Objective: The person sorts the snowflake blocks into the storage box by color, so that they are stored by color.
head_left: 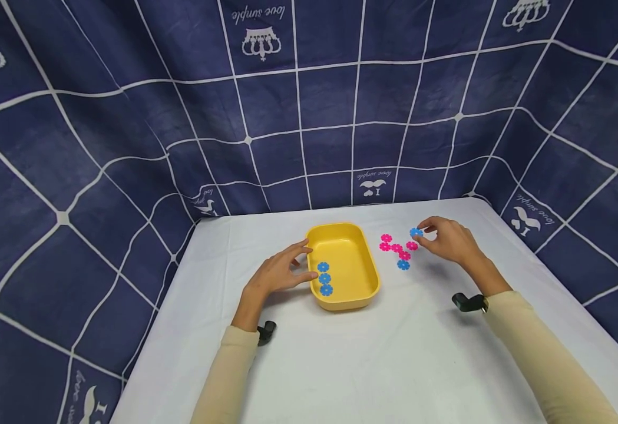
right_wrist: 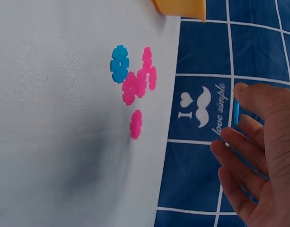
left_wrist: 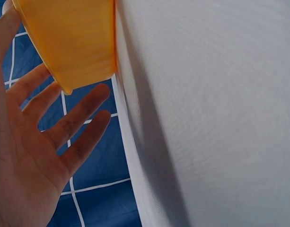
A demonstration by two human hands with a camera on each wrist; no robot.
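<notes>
My right hand [head_left: 449,240] pinches a blue flower-shaped plastic disc [head_left: 416,232] between thumb and forefinger, held above the table. In the right wrist view that disc shows edge-on at the thumb tip. My left hand [head_left: 279,271] is at the left side of the yellow tray [head_left: 348,265], fingers spread and fairly straight, with the thumb tip over the rim. Three blue discs [head_left: 324,278] lie in a row along the tray's left side. Right of the tray, several pink discs [head_left: 397,248] lie in a loose cluster, with another blue disc [head_left: 403,265] at their near end.
A white cloth [head_left: 372,365] covers the table. Dark blue curtain [head_left: 324,106] with white grid lines hangs behind it and on both sides. Each wrist carries a small black camera, such as the right wrist camera [head_left: 468,302].
</notes>
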